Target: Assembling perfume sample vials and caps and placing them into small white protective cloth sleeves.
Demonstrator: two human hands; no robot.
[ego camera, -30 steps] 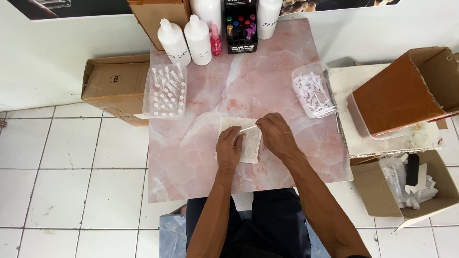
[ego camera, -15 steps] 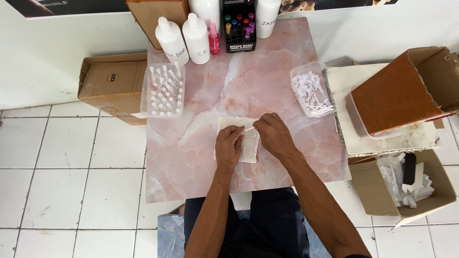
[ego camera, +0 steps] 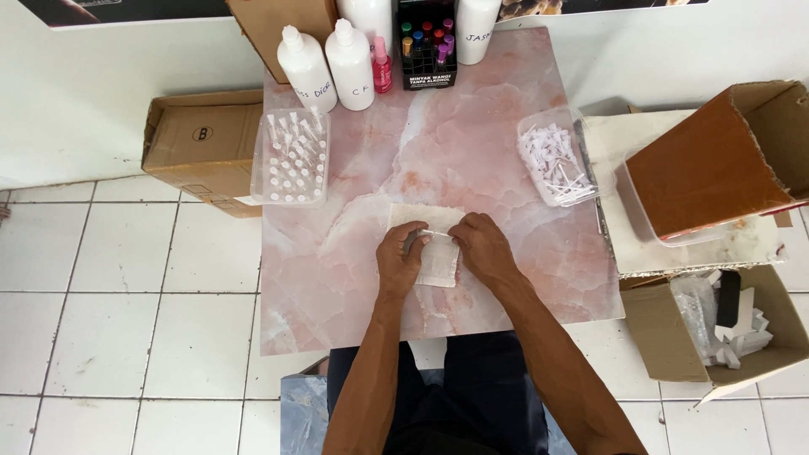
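Observation:
Both hands meet over a pale folded cloth (ego camera: 438,261) lying in the middle of a pink marble-patterned table (ego camera: 472,152). My left hand (ego camera: 399,261) is curled around a small dark object, mostly hidden by the fingers. My right hand (ego camera: 482,246) pinches a thin white stick-like part (ego camera: 436,232) whose other end reaches the left hand. The hands are almost touching above the cloth.
A clear tray of small white-capped vials (ego camera: 293,158) stands at the left, a clear tub of white sprayer parts (ego camera: 558,157) at the right. White bottles (ego camera: 329,57) and a dark box of coloured vials (ego camera: 426,42) line the far edge. Cardboard boxes (ego camera: 199,141) sit on the tiled floor.
The thin white part has gone from tilted to nearly level between the hands. Both hands stay over the cloth, barely shifted.

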